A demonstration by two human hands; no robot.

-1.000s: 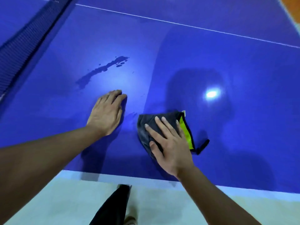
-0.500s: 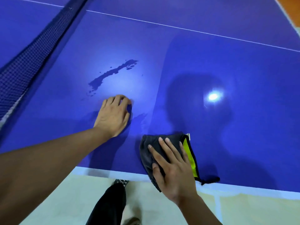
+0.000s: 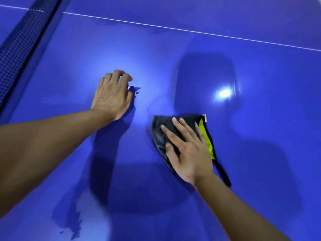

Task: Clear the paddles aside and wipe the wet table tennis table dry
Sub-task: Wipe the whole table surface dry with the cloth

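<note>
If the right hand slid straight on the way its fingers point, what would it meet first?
The way looks free: the right hand and cloth would likely cross bare table toward the white line.

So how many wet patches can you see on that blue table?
2: small dark droplets beside the left hand, and a smeared wet patch below the left forearm. More may hide under the grey-and-yellow cloth.

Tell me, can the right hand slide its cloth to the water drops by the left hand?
Probably yes: the right hand presses the cloth flat, and only bare tabletop lies between it and the water drops. The left hand beside them may need to shift.
</note>
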